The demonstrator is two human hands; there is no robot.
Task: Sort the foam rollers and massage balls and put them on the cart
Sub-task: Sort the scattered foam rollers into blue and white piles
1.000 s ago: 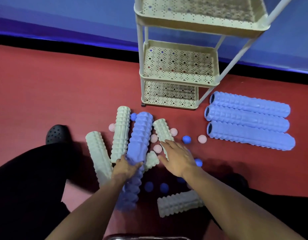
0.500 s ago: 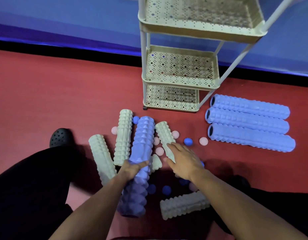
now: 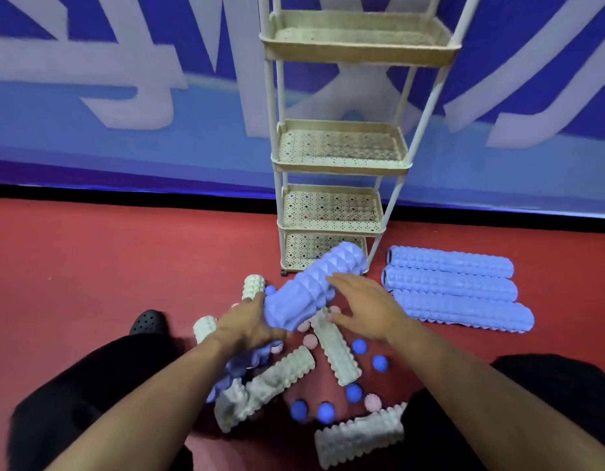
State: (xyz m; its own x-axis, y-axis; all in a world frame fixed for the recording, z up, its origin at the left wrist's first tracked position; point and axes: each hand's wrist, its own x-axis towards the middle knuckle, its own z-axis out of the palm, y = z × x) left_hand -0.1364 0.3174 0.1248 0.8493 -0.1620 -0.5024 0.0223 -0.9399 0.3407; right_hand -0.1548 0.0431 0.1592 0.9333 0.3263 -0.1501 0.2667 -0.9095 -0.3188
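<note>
My left hand [image 3: 248, 326] grips the near end of a blue foam roller [image 3: 311, 287], lifted off the floor and tilted toward the cream cart [image 3: 338, 164]. With fingers straight, my right hand [image 3: 362, 309] touches the roller's right side. Three blue rollers [image 3: 450, 288] lie side by side to the right of the cart. Several cream rollers [image 3: 335, 345] lie scattered on the red floor under my hands. Small blue balls [image 3: 379, 363] and pink spiky balls [image 3: 372, 401] are strewn among them. All four cart shelves are empty.
A blue wall with white lettering [image 3: 124, 96] stands behind the cart. My black-clad knees [image 3: 90, 385] and a black shoe [image 3: 148, 321] frame the pile on the red floor [image 3: 90, 260].
My left hand has lifted the blue roller off the pile and swung it toward the cart. My right hand left the cream roller and rose to the blue one. The view tilted upward.
</note>
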